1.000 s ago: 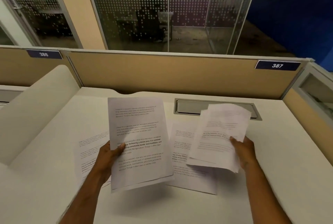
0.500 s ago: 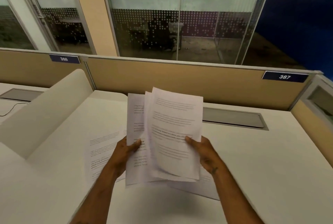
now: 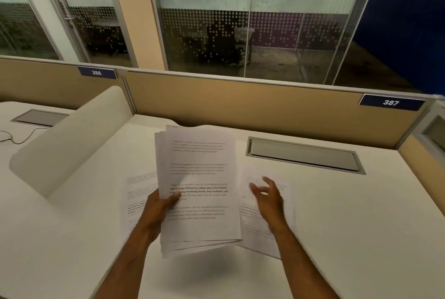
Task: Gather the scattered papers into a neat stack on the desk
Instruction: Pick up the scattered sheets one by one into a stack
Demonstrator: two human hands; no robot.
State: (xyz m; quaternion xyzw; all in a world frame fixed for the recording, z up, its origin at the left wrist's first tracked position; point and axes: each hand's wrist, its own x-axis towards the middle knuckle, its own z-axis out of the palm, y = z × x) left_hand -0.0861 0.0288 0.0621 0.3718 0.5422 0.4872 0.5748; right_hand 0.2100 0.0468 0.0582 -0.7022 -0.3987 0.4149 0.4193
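The workstation is a white desk (image 3: 349, 226) bounded at the back by a tan partition (image 3: 240, 103) carrying the number plates 386 and 387, with frosted glass walls beyond. A grey cable hatch (image 3: 303, 154) is set into the surface at the rear right.

The left hand (image 3: 157, 207) is closed on the left edge of a bundle of papers (image 3: 199, 178), thumb across the printed face, holding it raised above the desk and tilted toward the person. The sheets in the bundle are fanned, with edges offset at the top and bottom. The right hand (image 3: 267, 198) is open and holds nothing; its fingers are spread and blurred, just above a loose sheet (image 3: 284, 229) lying flat to the right of the bundle. A second loose sheet (image 3: 139, 192) lies flat on the left, partly hidden behind the bundle and left forearm.

Recommended procedure, as judged from this position:

1. Lower the right hand flat onto the right-hand sheet and slide it toward the desk edge or curl a corner; thin paper on a smooth top resists a direct pinch.
2. Add it to the bundle, then collect the left-hand sheet.
3. Maintain firm thumb pressure; the fanned sheets could slip.
4. Stand the bundle on edge, tap it square, and lay it flat.
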